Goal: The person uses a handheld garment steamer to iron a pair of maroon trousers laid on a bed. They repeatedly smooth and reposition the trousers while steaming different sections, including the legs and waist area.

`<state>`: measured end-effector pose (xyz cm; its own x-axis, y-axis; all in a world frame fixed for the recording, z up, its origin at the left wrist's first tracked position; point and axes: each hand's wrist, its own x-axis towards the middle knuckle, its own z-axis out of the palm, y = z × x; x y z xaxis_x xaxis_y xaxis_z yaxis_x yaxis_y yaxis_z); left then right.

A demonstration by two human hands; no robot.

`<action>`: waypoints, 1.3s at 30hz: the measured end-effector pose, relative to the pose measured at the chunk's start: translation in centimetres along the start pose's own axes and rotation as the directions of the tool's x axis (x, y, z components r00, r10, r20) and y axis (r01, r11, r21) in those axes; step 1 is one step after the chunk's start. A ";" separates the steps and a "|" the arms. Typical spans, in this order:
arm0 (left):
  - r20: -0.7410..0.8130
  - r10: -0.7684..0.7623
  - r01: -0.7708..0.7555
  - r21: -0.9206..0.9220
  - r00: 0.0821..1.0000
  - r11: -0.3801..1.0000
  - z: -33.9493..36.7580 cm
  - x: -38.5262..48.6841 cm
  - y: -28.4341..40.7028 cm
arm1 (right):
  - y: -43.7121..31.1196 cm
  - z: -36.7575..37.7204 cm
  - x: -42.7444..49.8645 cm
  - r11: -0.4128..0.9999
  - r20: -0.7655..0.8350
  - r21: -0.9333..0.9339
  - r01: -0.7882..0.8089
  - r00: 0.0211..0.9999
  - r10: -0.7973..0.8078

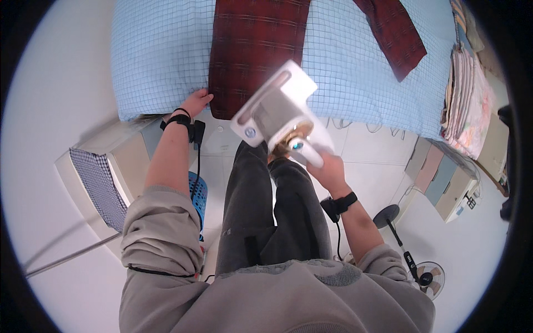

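A dark red plaid garment (254,45) lies on the light blue checked bed cover (162,54), its lower end at the bed's near edge. My left hand (198,102) is at the garment's lower left corner, fingers against the fabric edge; whether they pinch it is hard to tell. My right hand (329,170) grips the handle of a white handheld vacuum-type appliance (279,112) with a wide head and a clear section. The appliance is tilted and slightly blurred, over the garment's lower right corner. A plaid sleeve (393,41) lies farther right on the bed.
Folded floral bedding (468,100) is stacked at the bed's right end. A drawer cabinet (441,179) and a standing fan (429,279) are at the right. At the left are a white cabinet with a checked cloth (98,183) and a blue perforated basket (200,195).
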<state>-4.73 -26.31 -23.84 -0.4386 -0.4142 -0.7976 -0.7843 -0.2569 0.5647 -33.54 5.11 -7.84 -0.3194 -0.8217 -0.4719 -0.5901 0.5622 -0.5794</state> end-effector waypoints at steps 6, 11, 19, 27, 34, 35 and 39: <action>-0.003 -0.022 0.022 0.002 1.000 1.000 0.1 0.3 -0.5 | -1.6 -1.2 5.1 0.995 -0.008 0.102 0.018 1.000 -0.017; -0.059 0.092 -0.078 0.212 0.994 0.974 0.3 0.2 -0.3 | -1.9 -2.9 4.6 0.999 -0.001 0.045 -0.016 1.000 0.016; -0.022 0.182 -0.177 0.158 0.983 0.972 0.2 -0.6 0.3 | -2.7 -4.0 10.1 0.997 0.149 0.067 0.030 0.988 -0.040; -0.091 0.255 -0.233 0.197 0.963 0.952 1.0 0.8 -1.4 | -2.0 -5.6 10.1 0.996 0.170 -0.076 0.047 0.985 -0.034; -0.110 0.188 -0.155 0.253 0.976 0.955 0.9 0.1 -1.0 | -1.1 -6.2 9.8 0.998 0.210 0.025 0.057 0.976 -0.061; -0.094 0.184 -0.155 0.255 0.978 0.955 0.8 0.1 -0.9 | -1.0 -6.7 9.1 0.997 0.242 -0.027 -0.073 0.967 0.077; -0.023 0.110 -0.101 0.240 0.994 0.965 0.6 0.6 -0.4 | -1.5 -7.0 9.6 0.996 0.188 -0.076 0.055 0.981 -0.040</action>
<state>-4.95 -25.90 -24.63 -0.5120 -0.4597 -0.7256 -0.8182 0.0037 0.5749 -40.87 -4.27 -6.80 -0.1505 -0.8112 -0.5651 -0.6617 0.5074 -0.5520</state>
